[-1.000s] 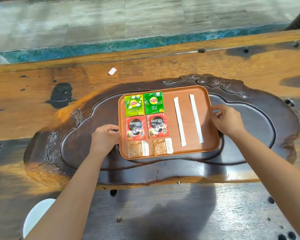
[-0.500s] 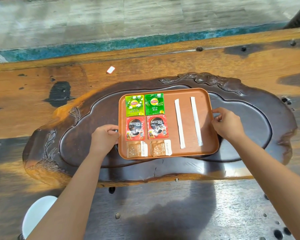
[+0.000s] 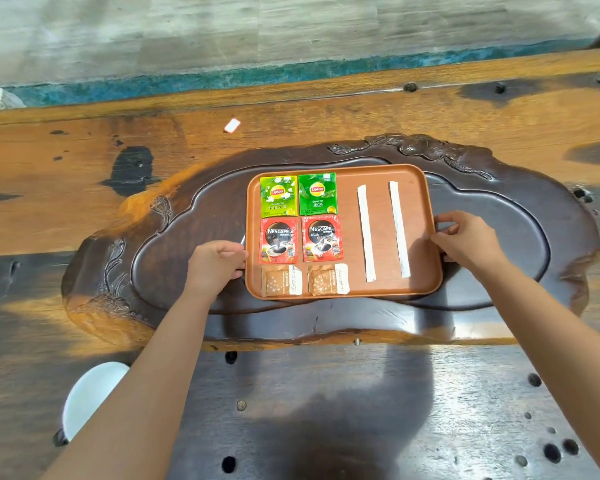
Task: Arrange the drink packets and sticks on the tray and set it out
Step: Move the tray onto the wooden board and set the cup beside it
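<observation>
— While the camera looks down, what is the biggest thing there?

— A long wooden table [image 3: 84, 202], orange-brown and dark, with small round holes. On it lies a large dark carved tea board [image 3: 174, 258] with a sunken middle.

— And the tray?

— The brown tray [image 3: 381, 289] sits in this sunken middle, a little to the right of the centre. It has rounded corners and a low rim.

— Who holds it?

— A person. The left hand [image 3: 215, 265] closes on the left rim, fingers curled around the edge. The right hand [image 3: 468, 240] closes on the right rim, thumb on top and the fingers bent at the edge.

— What is on the tray?

— On the right side lie two white sticks [image 3: 366, 233] and [image 3: 399, 230], side by side but apart, both pointing away from the person. On the left side are three rows of two packets. The far row has a light green Lipton packet [image 3: 278, 196] and a dark green Lipton packet [image 3: 317, 194]. The middle row has two red Nescafe packets [image 3: 278, 240] and [image 3: 322, 238]. The near row has two small brown packets [image 3: 281, 280] and [image 3: 328, 279].

— Anything else?

— A white round object [image 3: 90, 396] shows at the near left under the table, and a small white scrap [image 3: 232, 125] lies on the far part of the table.
</observation>
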A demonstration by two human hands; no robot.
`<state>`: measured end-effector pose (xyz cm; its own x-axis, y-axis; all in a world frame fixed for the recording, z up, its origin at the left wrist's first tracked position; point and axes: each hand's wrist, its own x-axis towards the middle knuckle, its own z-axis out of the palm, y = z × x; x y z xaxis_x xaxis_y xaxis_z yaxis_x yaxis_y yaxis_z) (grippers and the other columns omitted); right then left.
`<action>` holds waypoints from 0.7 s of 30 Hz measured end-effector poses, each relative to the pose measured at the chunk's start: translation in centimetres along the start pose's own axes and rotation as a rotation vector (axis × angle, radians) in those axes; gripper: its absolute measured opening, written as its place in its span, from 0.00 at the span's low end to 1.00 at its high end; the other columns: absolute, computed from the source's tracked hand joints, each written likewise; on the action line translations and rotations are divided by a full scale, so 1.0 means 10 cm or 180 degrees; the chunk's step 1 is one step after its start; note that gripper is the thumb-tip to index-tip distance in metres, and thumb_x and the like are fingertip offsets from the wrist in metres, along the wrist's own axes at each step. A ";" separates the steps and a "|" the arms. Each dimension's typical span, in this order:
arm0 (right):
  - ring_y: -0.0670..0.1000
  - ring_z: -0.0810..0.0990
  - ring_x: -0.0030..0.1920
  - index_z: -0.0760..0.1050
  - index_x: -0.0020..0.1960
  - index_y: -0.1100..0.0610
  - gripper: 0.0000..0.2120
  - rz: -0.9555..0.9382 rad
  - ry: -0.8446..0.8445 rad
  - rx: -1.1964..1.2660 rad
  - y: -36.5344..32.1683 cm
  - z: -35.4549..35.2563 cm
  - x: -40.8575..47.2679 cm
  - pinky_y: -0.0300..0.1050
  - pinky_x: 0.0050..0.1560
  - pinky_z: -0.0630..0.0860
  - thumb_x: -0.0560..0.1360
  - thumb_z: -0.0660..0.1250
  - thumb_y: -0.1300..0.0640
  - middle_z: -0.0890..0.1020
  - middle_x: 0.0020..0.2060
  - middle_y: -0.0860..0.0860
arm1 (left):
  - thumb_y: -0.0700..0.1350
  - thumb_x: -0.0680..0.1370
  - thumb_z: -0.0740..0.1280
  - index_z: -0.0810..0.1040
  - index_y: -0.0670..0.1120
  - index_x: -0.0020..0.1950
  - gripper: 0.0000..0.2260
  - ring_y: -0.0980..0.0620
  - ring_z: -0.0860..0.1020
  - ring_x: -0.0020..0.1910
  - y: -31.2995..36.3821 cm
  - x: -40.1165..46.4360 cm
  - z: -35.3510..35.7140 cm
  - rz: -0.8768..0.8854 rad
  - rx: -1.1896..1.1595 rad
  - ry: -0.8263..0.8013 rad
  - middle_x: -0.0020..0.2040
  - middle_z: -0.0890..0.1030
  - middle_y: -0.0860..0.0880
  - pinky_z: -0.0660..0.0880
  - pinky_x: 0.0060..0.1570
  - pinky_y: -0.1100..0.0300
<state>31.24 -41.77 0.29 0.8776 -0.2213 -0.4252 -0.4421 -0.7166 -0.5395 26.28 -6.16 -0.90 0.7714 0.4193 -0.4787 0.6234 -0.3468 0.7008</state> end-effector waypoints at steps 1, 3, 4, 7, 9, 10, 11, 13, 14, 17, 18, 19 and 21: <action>0.60 0.79 0.53 0.76 0.59 0.56 0.15 0.0004 0.0113 -0.0038 0.01 -0.04 -0.04 0.52 0.55 0.76 0.72 0.64 0.58 0.79 0.39 0.52 | 0.40 0.72 0.67 0.81 0.41 0.47 0.07 0.50 0.81 0.41 -0.02 -0.03 0.00 0.0142 0.0240 -0.0028 0.38 0.83 0.47 0.78 0.44 0.59; 0.59 0.78 0.52 0.77 0.58 0.56 0.14 -0.0192 0.0480 -0.0288 0.05 -0.07 -0.18 0.47 0.49 0.72 0.73 0.62 0.59 0.80 0.42 0.53 | 0.41 0.73 0.66 0.81 0.43 0.47 0.06 0.51 0.79 0.42 0.08 -0.12 0.03 0.0588 0.0948 0.0131 0.39 0.82 0.48 0.72 0.45 0.62; 0.59 0.78 0.51 0.77 0.56 0.56 0.13 -0.0334 0.0671 -0.0340 0.04 -0.07 -0.29 0.47 0.47 0.71 0.73 0.61 0.59 0.80 0.44 0.54 | 0.42 0.74 0.64 0.81 0.44 0.47 0.06 0.52 0.77 0.42 0.14 -0.19 0.07 0.0798 0.1124 0.0243 0.40 0.82 0.49 0.69 0.44 0.63; 0.55 0.77 0.41 0.79 0.52 0.55 0.11 -0.0802 0.0883 -0.0130 0.01 0.08 -0.70 0.44 0.41 0.69 0.73 0.61 0.62 0.80 0.43 0.53 | 0.42 0.75 0.62 0.79 0.46 0.46 0.07 0.51 0.78 0.41 0.17 -0.51 0.17 0.1229 0.1062 0.0360 0.41 0.81 0.49 0.74 0.43 0.58; 0.55 0.78 0.39 0.79 0.48 0.55 0.09 -0.1105 0.0622 -0.0039 0.05 0.37 -1.06 0.47 0.40 0.74 0.72 0.64 0.64 0.80 0.44 0.52 | 0.43 0.76 0.62 0.79 0.46 0.48 0.07 0.51 0.78 0.43 0.00 -0.79 0.17 0.1344 0.0980 0.0466 0.44 0.81 0.49 0.76 0.44 0.54; 0.56 0.79 0.41 0.79 0.48 0.55 0.09 -0.1206 0.0474 -0.0044 0.08 0.52 -1.21 0.49 0.41 0.76 0.71 0.64 0.65 0.81 0.44 0.53 | 0.43 0.77 0.62 0.79 0.45 0.49 0.07 0.50 0.78 0.44 -0.10 -0.93 0.16 0.1348 0.0928 0.0548 0.45 0.81 0.48 0.75 0.45 0.54; 0.56 0.80 0.42 0.79 0.48 0.55 0.09 -0.1272 0.0364 -0.0104 0.14 0.65 -1.33 0.49 0.41 0.77 0.71 0.64 0.64 0.81 0.45 0.53 | 0.43 0.77 0.62 0.79 0.45 0.50 0.08 0.50 0.78 0.45 -0.20 -1.04 0.15 0.1342 0.0884 0.0632 0.47 0.81 0.48 0.74 0.46 0.56; 0.55 0.79 0.44 0.79 0.48 0.55 0.10 -0.1472 0.0200 -0.0333 0.21 0.93 -1.55 0.48 0.41 0.77 0.71 0.61 0.59 0.81 0.44 0.52 | 0.43 0.77 0.61 0.79 0.44 0.52 0.09 0.49 0.77 0.47 -0.42 -1.26 0.05 0.1330 0.0918 0.0842 0.48 0.81 0.48 0.70 0.47 0.62; 0.55 0.78 0.45 0.79 0.48 0.54 0.12 -0.1616 0.0121 -0.0457 0.24 1.05 -1.63 0.48 0.40 0.77 0.71 0.58 0.56 0.81 0.44 0.51 | 0.44 0.77 0.60 0.79 0.44 0.52 0.10 0.49 0.77 0.48 -0.53 -1.33 -0.04 0.1368 0.0991 0.0940 0.48 0.81 0.48 0.68 0.48 0.63; 0.54 0.75 0.49 0.79 0.50 0.56 0.16 -0.2187 -0.0057 -0.0833 0.30 1.28 -1.73 0.48 0.46 0.75 0.72 0.56 0.53 0.80 0.46 0.52 | 0.46 0.76 0.57 0.77 0.42 0.55 0.14 0.46 0.76 0.51 -0.87 -1.43 -0.40 0.1433 0.1316 0.1184 0.50 0.80 0.44 0.66 0.53 0.61; 0.55 0.75 0.51 0.79 0.53 0.57 0.16 -0.2379 -0.0088 -0.0986 0.32 1.33 -1.71 0.48 0.50 0.71 0.72 0.56 0.54 0.80 0.48 0.54 | 0.46 0.76 0.57 0.76 0.41 0.56 0.15 0.43 0.75 0.52 -0.98 -1.43 -0.54 0.1388 0.1426 0.1289 0.52 0.80 0.42 0.66 0.54 0.59; 0.57 0.76 0.54 0.78 0.56 0.58 0.17 -0.2567 -0.0097 -0.1167 0.34 1.36 -1.68 0.48 0.54 0.68 0.73 0.56 0.54 0.80 0.52 0.56 | 0.46 0.76 0.57 0.75 0.39 0.58 0.16 0.41 0.74 0.54 -1.09 -1.41 -0.68 0.1321 0.1529 0.1424 0.54 0.79 0.40 0.65 0.55 0.56; 0.59 0.72 0.62 0.76 0.62 0.59 0.20 -0.3038 -0.0164 -0.1538 0.39 1.41 -1.59 0.51 0.62 0.63 0.74 0.56 0.54 0.78 0.60 0.58 | 0.46 0.75 0.58 0.72 0.37 0.61 0.18 0.38 0.71 0.58 -1.31 -1.34 -0.94 0.1152 0.1725 0.1685 0.59 0.76 0.37 0.64 0.59 0.51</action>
<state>12.92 -31.76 -5.28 0.8078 0.5893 -0.0159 0.5532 -0.7670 -0.3251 6.57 0.68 1.34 0.8580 0.4961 0.1329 0.4284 -0.8341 0.3476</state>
